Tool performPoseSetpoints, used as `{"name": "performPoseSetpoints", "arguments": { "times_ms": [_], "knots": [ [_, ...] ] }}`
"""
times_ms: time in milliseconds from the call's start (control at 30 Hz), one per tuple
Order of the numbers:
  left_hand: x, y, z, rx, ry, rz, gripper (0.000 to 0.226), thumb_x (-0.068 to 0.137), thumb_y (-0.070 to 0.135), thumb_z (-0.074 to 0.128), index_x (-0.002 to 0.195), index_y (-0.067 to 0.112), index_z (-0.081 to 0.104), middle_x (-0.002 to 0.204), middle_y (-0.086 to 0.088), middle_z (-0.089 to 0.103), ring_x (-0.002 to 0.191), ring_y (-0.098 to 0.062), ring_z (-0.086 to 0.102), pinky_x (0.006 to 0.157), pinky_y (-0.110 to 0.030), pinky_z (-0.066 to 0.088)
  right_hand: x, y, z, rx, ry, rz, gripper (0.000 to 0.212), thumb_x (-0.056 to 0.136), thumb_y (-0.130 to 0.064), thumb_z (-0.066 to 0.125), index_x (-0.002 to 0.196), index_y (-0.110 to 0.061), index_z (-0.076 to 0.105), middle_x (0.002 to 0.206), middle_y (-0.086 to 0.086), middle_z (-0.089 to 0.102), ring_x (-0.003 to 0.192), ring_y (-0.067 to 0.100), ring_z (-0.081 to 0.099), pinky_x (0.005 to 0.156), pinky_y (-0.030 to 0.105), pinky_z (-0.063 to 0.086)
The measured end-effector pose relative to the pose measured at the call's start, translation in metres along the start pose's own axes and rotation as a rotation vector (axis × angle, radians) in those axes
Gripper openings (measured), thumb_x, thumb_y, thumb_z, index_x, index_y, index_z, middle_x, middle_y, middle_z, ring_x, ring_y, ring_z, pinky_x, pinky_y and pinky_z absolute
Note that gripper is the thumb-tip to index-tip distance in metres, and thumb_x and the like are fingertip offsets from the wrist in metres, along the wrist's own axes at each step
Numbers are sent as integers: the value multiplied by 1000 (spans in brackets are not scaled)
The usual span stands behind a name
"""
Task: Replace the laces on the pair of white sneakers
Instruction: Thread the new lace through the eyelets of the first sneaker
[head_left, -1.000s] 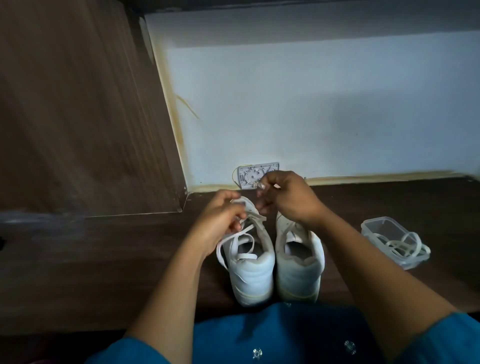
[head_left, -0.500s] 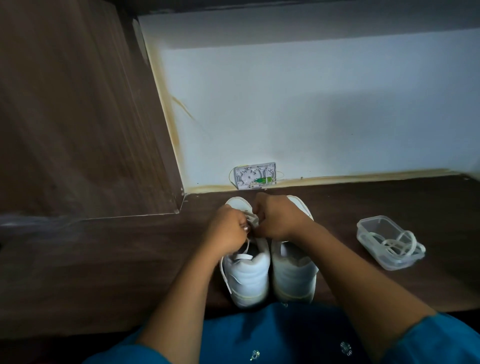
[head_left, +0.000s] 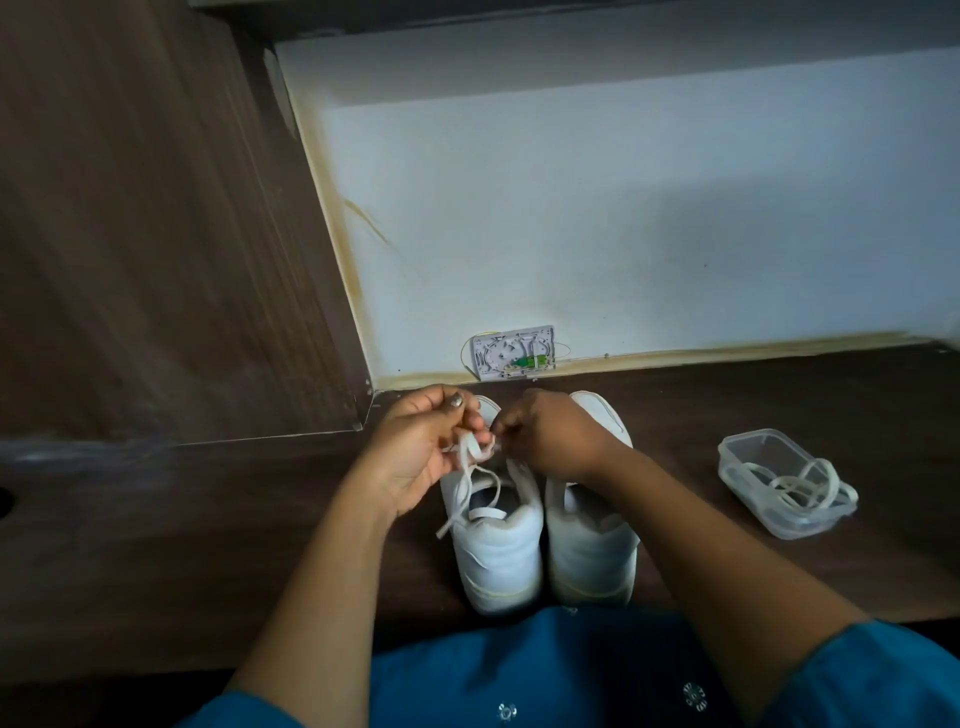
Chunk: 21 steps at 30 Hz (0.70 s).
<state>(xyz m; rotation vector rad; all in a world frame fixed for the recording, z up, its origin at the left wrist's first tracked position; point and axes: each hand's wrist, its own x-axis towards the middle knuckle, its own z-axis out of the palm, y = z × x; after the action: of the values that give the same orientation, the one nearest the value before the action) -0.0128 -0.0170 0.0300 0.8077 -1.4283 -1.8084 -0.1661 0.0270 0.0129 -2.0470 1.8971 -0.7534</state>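
Note:
Two white sneakers stand side by side on the dark wooden surface, heels toward me. The left sneaker carries a flat white lace that loops over its opening, with one end hanging down its left side. My left hand pinches that lace above the shoe. My right hand pinches the same lace close by, over the front of both shoes. The right sneaker shows no lace, and my right wrist hides its front.
A clear plastic container holding another white lace sits to the right of the shoes. A small white wall box is fixed low on the white wall behind. A wooden panel rises at left.
Both hands dropped onto the left sneaker's front, then my left hand turned palm up and pulled the lace up and leftward. The camera view shifted slightly.

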Motion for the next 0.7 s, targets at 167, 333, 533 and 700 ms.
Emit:
{"name": "performPoseSetpoints", "arguments": {
  "times_ms": [167,333,533,700],
  "knots": [
    [9,-18,-2,1117,-12,197,18,79,-1,57,79,17,58,87,-2,43,85,-21,51,74,-27,41,-4,-6,-7,566,93,214,30,90,-1,51,64,-15,57,46,-12,53,43,-3,46,49,13,38],
    [3,-18,4,1708,-37,231,24,81,25,60,105,24,64,112,-6,43,104,-27,44,87,-37,42,-2,-15,-14,996,228,256,30,96,-2,39,73,-10,56,61,5,59,49,9,55,48,21,41],
    [6,-18,17,1789,9,336,10,86,19,57,87,22,67,106,-3,45,105,-25,46,84,-37,40,0,-12,-20,951,413,274,34,94,2,40,80,-12,68,52,4,53,42,11,45,41,18,35],
    [14,-10,-2,941,18,254,13,84,-1,61,90,2,72,77,11,58,78,-7,60,71,-13,44,2,-8,-28,935,486,251,26,99,-7,43,81,-6,62,54,-2,55,35,6,44,38,15,33]
  ]
}}
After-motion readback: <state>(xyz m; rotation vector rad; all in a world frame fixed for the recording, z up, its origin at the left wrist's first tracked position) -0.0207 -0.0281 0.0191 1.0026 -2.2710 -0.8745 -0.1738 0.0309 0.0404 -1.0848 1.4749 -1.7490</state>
